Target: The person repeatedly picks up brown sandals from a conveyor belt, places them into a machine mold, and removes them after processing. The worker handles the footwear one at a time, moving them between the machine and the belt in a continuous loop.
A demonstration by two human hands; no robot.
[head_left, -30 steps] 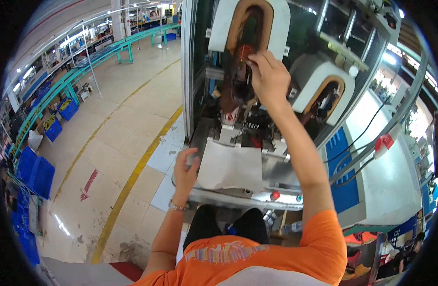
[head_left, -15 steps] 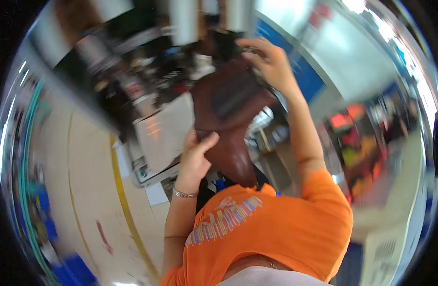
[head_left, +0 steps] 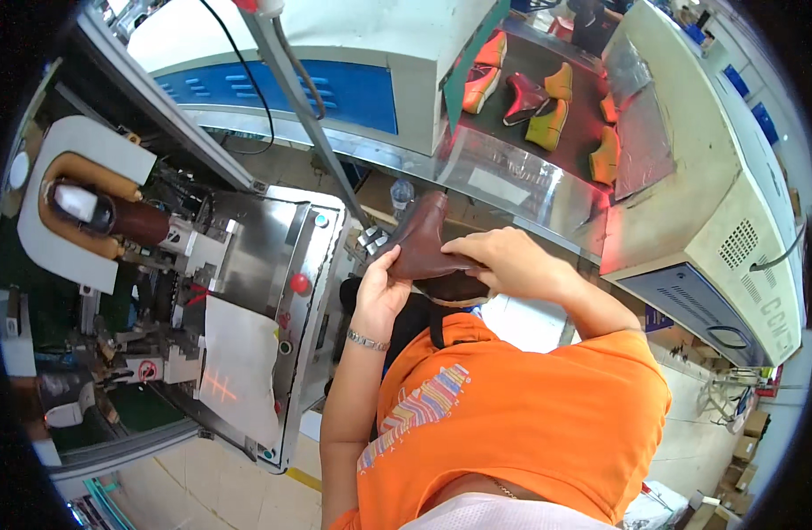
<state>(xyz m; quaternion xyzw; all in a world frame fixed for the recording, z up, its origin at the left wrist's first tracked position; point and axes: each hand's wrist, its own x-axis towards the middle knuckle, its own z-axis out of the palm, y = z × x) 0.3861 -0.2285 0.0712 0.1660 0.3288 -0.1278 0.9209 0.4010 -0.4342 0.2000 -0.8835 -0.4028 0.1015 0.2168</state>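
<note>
A glossy reddish-brown leather boot upper (head_left: 421,237) is held in front of my chest, its narrower end pointing away from me. My left hand (head_left: 381,296) grips its left side, the thumb lying on the leather. With bent fingers, my right hand (head_left: 505,261) takes hold of its right edge; some of those fingertips are hidden. A darker part of the upper with a pale rim (head_left: 455,290) shows beneath my right hand.
At the left stands a machine with a brown upper (head_left: 139,221) on a form, a metal panel and a red knob (head_left: 299,283). Ahead, a conveyor (head_left: 538,79) carries several coloured shoe uppers beside a beige cabinet (head_left: 733,203). A slanted metal post (head_left: 304,110) rises nearby.
My body and view have turned right, toward the conveyor. The boot upper has been turned over, and my right hand has come down from its far end to its right edge.
</note>
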